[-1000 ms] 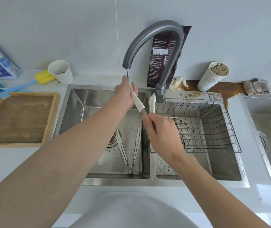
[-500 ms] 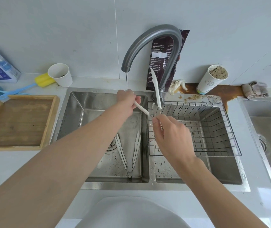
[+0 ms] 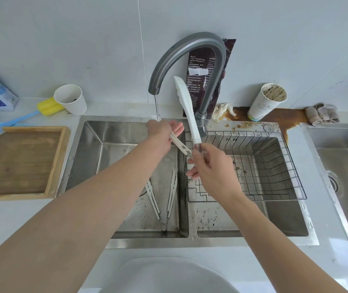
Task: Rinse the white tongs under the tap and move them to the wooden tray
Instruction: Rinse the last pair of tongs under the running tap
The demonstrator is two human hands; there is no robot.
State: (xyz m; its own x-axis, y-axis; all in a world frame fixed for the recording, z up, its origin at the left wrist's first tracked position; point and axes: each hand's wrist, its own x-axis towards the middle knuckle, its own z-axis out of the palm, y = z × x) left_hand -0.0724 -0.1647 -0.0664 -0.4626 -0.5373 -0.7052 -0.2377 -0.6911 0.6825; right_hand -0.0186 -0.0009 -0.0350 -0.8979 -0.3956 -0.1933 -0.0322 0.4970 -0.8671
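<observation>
White tongs (image 3: pixel 186 106) are spread wide over the double sink. My right hand (image 3: pixel 209 166) pinches their hinge end, with one arm pointing up beside the grey tap (image 3: pixel 190 45). The other arm runs left into my left hand (image 3: pixel 163 131), which holds it under a thin stream of water. A second pair of white tongs (image 3: pixel 170 199) lies on the bottom of the left basin. The wooden tray (image 3: pixel 59 163) sits on the counter left of the sink, with nothing in it.
A wire rack (image 3: pixel 274 166) fills the right basin. Two paper cups (image 3: pixel 71 98) (image 3: pixel 268 100), a yellow-headed brush (image 3: pixel 29 113), a dark pouch (image 3: pixel 209 66), a rag (image 3: pixel 322 114) and a brown spill line the back counter. Another sink (image 3: pixel 346 176) lies far right.
The tongs have opened wider; the free arm has swung upward beside the tap. My left hand has slid lower along the other arm under the water, fingers loosened.
</observation>
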